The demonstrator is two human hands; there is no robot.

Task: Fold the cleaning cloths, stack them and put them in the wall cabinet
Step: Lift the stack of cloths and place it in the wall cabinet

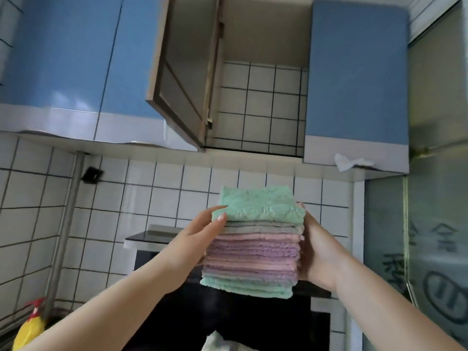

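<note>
One tall stack of folded cleaning cloths point(255, 245), held up in the air in front of the white tiled wall point(162, 193), below the open wall cabinet point(260, 105). Mint green on top and at the bottom, grey, pink and purple layers between. Left hand point(200, 239) pressed against the stack's left side, fingers point(217, 219) nearly straight, tips at the top cloth's edge. Right hand point(316, 249) flat against the right side, fingers mostly hidden behind the cloths, so cannot tell how far curled. Cabinet door point(182, 79) swung out to the left, brown inside face showing; tiled back visible within. Blue doors point(357, 79) on either side. Dark appliance point(228, 317) under the stack. Yellow spray bottle with red trigger point(29, 328) at lower left, white scrap of paper point(350, 162) under the right blue cabinet, frosted glass panel point(435, 198) at far right.
</note>
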